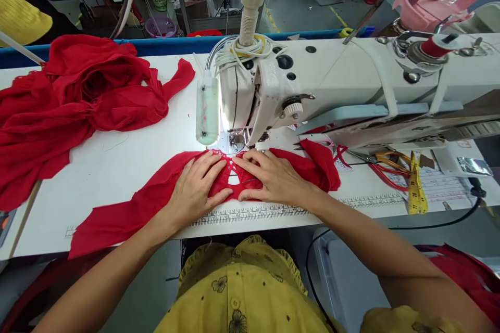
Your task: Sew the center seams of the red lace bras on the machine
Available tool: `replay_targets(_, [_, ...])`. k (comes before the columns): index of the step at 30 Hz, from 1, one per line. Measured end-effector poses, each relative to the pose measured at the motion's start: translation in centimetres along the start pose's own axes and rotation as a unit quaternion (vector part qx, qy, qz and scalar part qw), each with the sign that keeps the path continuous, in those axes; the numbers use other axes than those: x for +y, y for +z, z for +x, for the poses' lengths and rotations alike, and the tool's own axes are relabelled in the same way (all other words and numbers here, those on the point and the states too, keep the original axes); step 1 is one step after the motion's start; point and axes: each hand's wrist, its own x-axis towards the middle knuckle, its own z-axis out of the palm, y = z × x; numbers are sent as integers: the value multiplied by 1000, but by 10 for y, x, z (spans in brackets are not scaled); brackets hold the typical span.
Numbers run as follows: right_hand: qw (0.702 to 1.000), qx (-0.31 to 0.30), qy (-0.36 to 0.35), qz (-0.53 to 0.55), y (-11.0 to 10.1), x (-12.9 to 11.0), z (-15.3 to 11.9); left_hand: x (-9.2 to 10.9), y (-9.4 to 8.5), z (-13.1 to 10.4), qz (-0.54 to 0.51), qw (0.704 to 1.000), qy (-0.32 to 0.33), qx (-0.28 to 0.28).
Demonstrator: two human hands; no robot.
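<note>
A red garment piece (128, 213) with lace edging lies across the white sewing table, just in front of the machine needle and presser foot (236, 139). My left hand (200, 182) rests flat on the cloth, fingers spread, left of a small opening in the lace. On the other side of that opening my right hand (273, 177) presses on the fabric with its fingers apart. White table shows through the gap between both hands. The sewing machine (328, 73) stands right behind them, its lamp (207, 109) lit beside the needle.
A heap of red cloth (105, 83) covers the table's left side. Orange-handled scissors (392, 161), a yellow measuring tape (417, 192) and papers lie at the right. A printed ruler (258, 212) runs along the front edge. A person's yellow sleeve (23, 15) shows at upper left.
</note>
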Motion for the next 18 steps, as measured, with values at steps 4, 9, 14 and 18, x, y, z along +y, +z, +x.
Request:
replay_targets(4, [1000, -18, -13, 9, -5, 3, 0, -5, -3, -4, 19, 999, 0, -47])
replay_targets(9, [1000, -26, -9, 14, -5, 3, 0, -7, -3, -4, 16, 999, 12, -41])
replay_targets(14, [1000, -24, -11, 5, -4, 3, 0, -6, -2, -4, 21, 999, 4, -40])
replay_targets(18, [1000, -26, -10, -4, -6, 2, 0, -7, -1, -5, 16, 999, 9, -37])
